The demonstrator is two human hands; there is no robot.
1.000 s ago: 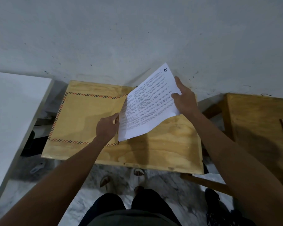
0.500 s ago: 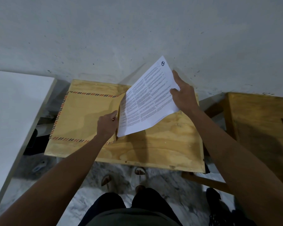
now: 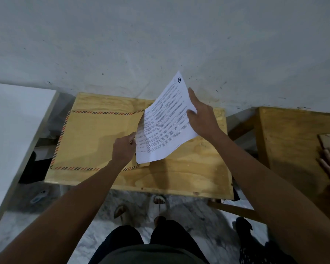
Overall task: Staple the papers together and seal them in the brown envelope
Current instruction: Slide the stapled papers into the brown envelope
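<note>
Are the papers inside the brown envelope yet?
Mostly out: only the papers' left edge meets the brown envelope's mouth.

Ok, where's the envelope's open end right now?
Head view, table centre: the brown envelope opens rightward, where the left hand holds its mouth beside the papers.

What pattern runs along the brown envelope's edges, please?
Red and dark diagonal stripes border the brown envelope; head view.

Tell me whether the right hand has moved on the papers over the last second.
Yes. The right hand has shifted up the papers, toward the wall and away from the wooden table's near edge, tilting the sheets steeper.
</note>
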